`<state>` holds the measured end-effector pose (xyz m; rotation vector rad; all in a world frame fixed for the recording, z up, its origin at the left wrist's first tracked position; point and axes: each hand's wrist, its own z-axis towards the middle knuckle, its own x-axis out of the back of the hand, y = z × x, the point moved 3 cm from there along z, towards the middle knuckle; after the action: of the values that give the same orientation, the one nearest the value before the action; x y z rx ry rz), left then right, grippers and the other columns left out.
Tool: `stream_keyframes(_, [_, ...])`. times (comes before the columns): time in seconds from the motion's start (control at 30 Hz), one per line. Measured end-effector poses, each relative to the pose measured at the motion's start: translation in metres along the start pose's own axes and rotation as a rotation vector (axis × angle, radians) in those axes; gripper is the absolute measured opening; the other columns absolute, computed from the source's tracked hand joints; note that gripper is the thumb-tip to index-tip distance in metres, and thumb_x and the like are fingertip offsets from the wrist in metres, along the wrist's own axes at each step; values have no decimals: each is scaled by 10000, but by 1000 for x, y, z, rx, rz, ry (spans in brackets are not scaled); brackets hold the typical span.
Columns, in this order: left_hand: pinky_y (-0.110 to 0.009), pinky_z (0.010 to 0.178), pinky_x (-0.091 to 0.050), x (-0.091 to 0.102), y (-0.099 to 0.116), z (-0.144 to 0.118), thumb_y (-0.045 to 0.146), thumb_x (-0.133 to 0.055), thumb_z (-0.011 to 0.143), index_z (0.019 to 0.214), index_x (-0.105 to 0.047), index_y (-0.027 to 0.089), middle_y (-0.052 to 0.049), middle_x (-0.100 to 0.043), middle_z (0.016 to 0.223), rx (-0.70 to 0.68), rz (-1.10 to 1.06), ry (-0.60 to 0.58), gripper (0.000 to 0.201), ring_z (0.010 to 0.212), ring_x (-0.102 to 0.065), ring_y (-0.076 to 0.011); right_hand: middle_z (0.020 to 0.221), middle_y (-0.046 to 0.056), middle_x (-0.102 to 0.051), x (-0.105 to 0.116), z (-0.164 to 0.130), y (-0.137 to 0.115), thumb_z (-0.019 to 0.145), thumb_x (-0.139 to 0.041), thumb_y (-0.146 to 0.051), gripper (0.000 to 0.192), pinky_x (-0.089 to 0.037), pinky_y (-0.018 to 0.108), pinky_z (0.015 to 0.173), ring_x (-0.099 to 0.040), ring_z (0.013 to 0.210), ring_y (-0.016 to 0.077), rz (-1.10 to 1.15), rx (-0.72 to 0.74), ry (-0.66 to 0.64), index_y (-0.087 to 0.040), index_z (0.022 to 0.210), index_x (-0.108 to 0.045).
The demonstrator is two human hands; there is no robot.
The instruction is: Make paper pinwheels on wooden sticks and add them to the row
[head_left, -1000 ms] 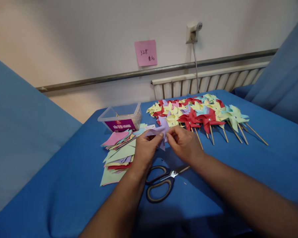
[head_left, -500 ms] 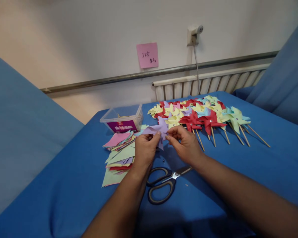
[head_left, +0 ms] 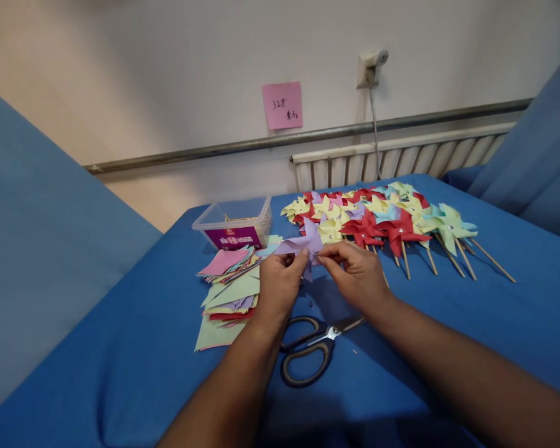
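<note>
A purple paper pinwheel is held up above the blue-covered table, its blades folded and pointed. My left hand is closed on its left and lower side, thumb on top. From the right, my right hand pinches the pinwheel's edge near its middle with thumb and fingertips. Whether a small pin is also between those fingertips cannot be seen. Beneath my hands lies a pair of scissors with dark handles, blades toward the right. A tiny dark piece rests just above the scissors.
Left of my hands are stacked coloured paper sheets. Behind them stands a clear plastic box with sticks inside. Finished pinwheels on sticks, including a red one, crowd the back right. A radiator and wall pipe run behind the table.
The whole view has shifted slightly, so things sit a little farther right. Both hands keep hold of the purple pinwheel, with barely any change in the fingers.
</note>
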<state>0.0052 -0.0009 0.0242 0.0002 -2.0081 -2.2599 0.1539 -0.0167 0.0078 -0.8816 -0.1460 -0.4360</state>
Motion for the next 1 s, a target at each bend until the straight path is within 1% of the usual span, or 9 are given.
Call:
stream_keyframes(0.07, [-242, 563, -447, -1, 0, -1, 359, -728, 693, 726, -731, 129, -18, -681, 642, -10, 15, -19, 232, 557, -563, -133, 793, 17, -711, 1, 0, 0, 856, -620, -227, 68, -509, 294, 685, -667, 722, 169, -28, -13, 0, -222, 836, -685])
stream_keyframes(0.17, [-247, 589, -456, -2, -1, 0, 363, -733, 699, 800, -747, 141, -31, -716, 726, -44, 38, -45, 244, 620, -599, -150, 760, 2, -714, 0, 1, 3, 834, -647, -238, 20, -507, 283, 653, -672, 687, 164, -21, -100, 12, -223, 830, -659])
stream_keyframes(0.27, [-248, 601, -455, -3, -1, 0, 357, -733, 708, 859, -757, 158, -28, -723, 758, -68, 69, -48, 251, 645, -605, -154, 741, -10, -713, 0, 1, 6, 818, -663, -263, 48, -504, 280, 632, -669, 663, 162, -19, -163, 7, -229, 824, -630])
stream_keyframes(0.47, [-240, 565, -421, -4, 2, -1, 355, -731, 707, 843, -768, 160, -14, -692, 676, -66, 111, -55, 240, 591, -571, -144, 718, -10, -702, 2, 4, 4, 819, -667, -291, 94, -478, 281, 605, -651, 648, 167, -86, -187, -38, -237, 790, -596])
stream_keyframes(0.57, [-234, 562, -414, -4, 1, -1, 365, -720, 717, 849, -767, 155, -13, -692, 679, -66, 122, -58, 252, 577, -554, -133, 707, -12, -699, 3, 5, 4, 818, -667, -300, 105, -464, 275, 586, -643, 631, 164, -92, -211, -48, -236, 782, -592])
stream_keyframes(0.67, [-234, 564, -415, -4, 0, -1, 371, -721, 717, 858, -770, 157, -18, -695, 692, -67, 122, -54, 261, 582, -552, -132, 693, -14, -697, 3, 5, 5, 810, -673, -305, 116, -462, 274, 582, -645, 625, 163, -60, -242, -46, -235, 772, -589])
stream_keyframes(0.83, [-239, 552, -415, -4, 0, -2, 369, -717, 714, 879, -773, 159, -9, -675, 648, -49, 125, -53, 273, 560, -538, -134, 683, -14, -692, -1, 3, 9, 801, -673, -312, 130, -469, 275, 581, -649, 611, 159, 38, -286, -38, -231, 762, -580])
stream_keyframes(0.93, [-234, 546, -408, -4, 2, -2, 344, -710, 709, 827, -766, 152, -2, -659, 633, -60, 146, -44, 232, 548, -521, -125, 679, -13, -678, -2, 2, 8, 801, -668, -313, 134, -466, 275, 580, -641, 611, 155, 58, -298, -40, -226, 760, -575])
stream_keyframes(1.0, [-230, 533, -396, -4, 3, -2, 329, -706, 702, 763, -752, 149, 2, -644, 613, -68, 158, -30, 196, 537, -504, -120, 692, -9, -670, -1, 2, 6, 791, -678, -320, 135, -463, 279, 583, -627, 612, 154, 32, -295, -38, -224, 787, -583])
